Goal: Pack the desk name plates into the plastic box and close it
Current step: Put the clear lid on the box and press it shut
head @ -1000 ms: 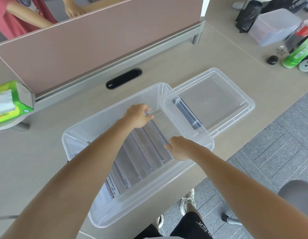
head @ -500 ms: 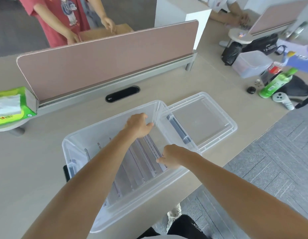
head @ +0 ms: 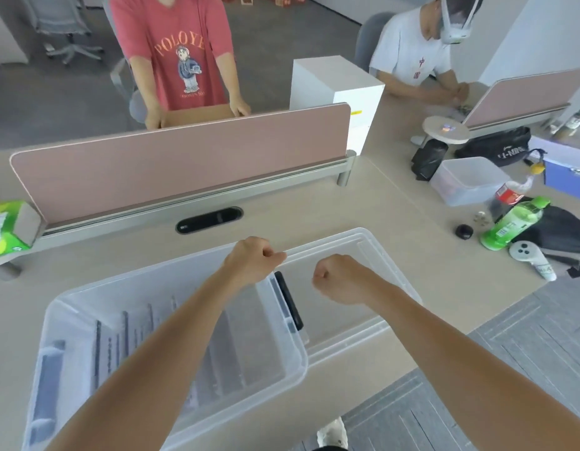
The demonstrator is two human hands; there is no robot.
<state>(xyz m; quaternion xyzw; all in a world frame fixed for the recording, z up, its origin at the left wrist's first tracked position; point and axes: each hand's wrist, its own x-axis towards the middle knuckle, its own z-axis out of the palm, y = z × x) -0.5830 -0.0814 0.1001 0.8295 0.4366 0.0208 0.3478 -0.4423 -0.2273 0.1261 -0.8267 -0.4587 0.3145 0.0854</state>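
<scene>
The plastic box stands open on the desk, close to the near edge. The desk name plates lie inside it on the bottom, clear strips set side by side in a row. The left forearm crosses above them, so some of them are hidden.

The lid is not on the box. It lies flat on the desk at the right end of the box, and the box end with its dark latch sits just at the lid's left side.

Both hands are outside the box and well apart from the plates. The left hand is above the far right corner of the box, its fingers curled. The fingertips are right at the far rim of the lid, but I cannot tell whether they pinch this rim or only come near it. The right hand is closed to a fist above the middle of the lid and I see nothing in it.

Behind the pink divider a person in a red shirt stands. A green bottle and a small clear container are at the right.
</scene>
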